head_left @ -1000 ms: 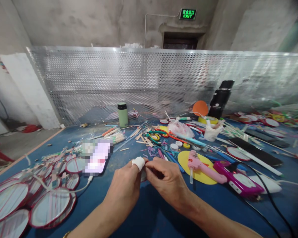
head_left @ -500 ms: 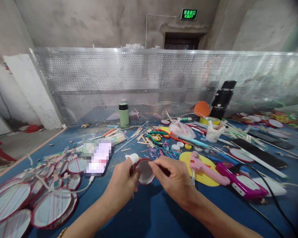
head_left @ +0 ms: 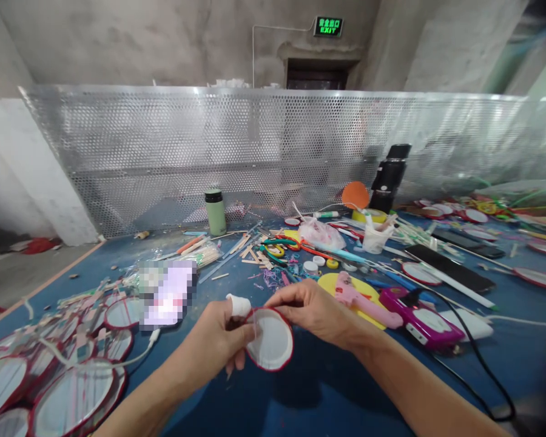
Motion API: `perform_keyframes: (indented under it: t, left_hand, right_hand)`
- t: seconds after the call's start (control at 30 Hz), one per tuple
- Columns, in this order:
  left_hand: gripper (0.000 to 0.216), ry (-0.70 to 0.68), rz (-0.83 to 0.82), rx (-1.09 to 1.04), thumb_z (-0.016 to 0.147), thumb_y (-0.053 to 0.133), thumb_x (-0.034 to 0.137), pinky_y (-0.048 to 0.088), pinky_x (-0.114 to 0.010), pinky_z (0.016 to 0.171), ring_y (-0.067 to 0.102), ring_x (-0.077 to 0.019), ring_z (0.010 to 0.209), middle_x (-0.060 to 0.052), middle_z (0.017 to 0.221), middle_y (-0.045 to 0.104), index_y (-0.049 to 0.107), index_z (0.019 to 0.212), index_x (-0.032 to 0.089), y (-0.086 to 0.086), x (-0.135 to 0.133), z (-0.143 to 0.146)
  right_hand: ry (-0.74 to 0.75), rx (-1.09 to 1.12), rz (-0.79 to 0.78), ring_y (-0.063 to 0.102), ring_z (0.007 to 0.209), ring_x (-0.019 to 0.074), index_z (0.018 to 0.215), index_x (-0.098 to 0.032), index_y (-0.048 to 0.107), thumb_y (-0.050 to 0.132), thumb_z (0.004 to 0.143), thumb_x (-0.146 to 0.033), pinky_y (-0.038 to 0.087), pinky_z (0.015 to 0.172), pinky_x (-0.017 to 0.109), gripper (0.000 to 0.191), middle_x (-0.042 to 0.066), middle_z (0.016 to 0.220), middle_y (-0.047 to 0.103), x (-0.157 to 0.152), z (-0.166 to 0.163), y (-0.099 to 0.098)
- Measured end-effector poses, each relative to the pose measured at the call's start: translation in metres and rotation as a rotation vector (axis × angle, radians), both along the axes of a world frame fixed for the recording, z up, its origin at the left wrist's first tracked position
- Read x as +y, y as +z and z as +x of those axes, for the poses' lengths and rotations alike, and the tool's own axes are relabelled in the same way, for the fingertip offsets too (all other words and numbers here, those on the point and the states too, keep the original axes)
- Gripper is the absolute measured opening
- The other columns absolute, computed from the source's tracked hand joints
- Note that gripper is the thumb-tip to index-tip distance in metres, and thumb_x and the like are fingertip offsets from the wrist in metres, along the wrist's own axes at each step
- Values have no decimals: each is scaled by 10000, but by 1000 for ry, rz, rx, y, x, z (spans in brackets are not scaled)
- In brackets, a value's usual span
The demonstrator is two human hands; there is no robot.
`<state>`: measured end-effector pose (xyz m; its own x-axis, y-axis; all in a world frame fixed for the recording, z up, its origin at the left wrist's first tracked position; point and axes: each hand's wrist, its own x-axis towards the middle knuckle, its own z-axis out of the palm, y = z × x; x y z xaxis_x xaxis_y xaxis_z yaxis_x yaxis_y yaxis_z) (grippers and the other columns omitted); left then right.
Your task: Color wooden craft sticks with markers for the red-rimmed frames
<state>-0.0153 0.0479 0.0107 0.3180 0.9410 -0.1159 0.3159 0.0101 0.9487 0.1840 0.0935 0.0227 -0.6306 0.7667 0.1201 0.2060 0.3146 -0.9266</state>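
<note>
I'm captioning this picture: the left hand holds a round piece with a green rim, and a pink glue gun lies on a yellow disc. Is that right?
Not green: the head view shows a red rim on the round piece in the left hand. The rest stands.

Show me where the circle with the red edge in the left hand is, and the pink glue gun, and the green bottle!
Red-edged circle (head_left: pixel 273 343): head view, on its pale middle.
Pink glue gun (head_left: pixel 374 309): head view, on its handle.
Green bottle (head_left: pixel 216 218): head view, on its side.
</note>
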Motion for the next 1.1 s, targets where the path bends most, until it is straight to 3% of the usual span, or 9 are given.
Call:
perform_keyframes:
  t: [0.1,0.23,0.47,0.6,0.67,0.8,0.93,1.1]
  left_hand:
    - [242,-60,-57,-60,780,643,363,372,-153,356,438,-67,361,37,444,503,599,741,128,7,-2,-3]
    - [281,-133,-98,-100,768,663,391,392,-166,370,450,-70,371,12,473,541,604,708,123,13,-6,-6]
    - [279,-135,-110,-81,760,652,396,391,-188,363,447,-84,348,8,449,540,591,687,133,14,-6,-7]
    - [252,-105,-54,5,794,601,379,353,-192,377,419,-83,359,29,448,505,570,696,148,14,-6,-7]
    - [231,-42,79,103,826,561,349,331,-191,413,423,-83,406,39,475,488,550,692,161,14,-6,-6]
    - [232,131,530,388,856,525,253,316,-212,518,468,-103,548,18,589,525,509,639,172,11,-4,-7]
    - [203,300,803,576,856,502,182,302,-225,512,479,-114,523,10,597,533,503,653,183,-3,-2,-5]
    - [169,378,1066,633,866,481,162,328,-229,494,505,-127,495,7,591,534,518,706,198,-19,-5,4]
  right_hand:
    - [61,112,-185,603,615,117,897,-146,775,722,803,-461,472,576,215,333,31,731,705,-2,3,-2]
    - [69,206,-290,609,563,111,841,-134,748,763,767,-454,472,542,212,329,24,683,695,-6,-1,-5]
    - [35,267,-325,593,557,96,811,-134,701,780,750,-431,461,533,198,313,-3,666,669,-14,-10,-7]
    - [-12,224,-251,559,550,91,780,-134,675,765,754,-429,443,523,196,309,-10,651,644,-14,-12,-2]
    - [-67,180,-135,548,569,92,768,-138,663,736,784,-389,439,536,196,262,-9,666,637,-14,-10,2]
    - [-275,130,210,554,631,103,820,-161,664,630,869,-289,428,572,197,142,-6,713,641,-14,-8,9]
    - [-349,2,502,531,591,102,786,-175,691,602,877,-223,387,556,210,136,-8,675,638,-21,-14,4]
    - [-402,-84,619,561,620,120,779,-181,714,586,864,-171,394,596,229,154,7,687,657,-26,-27,-10]
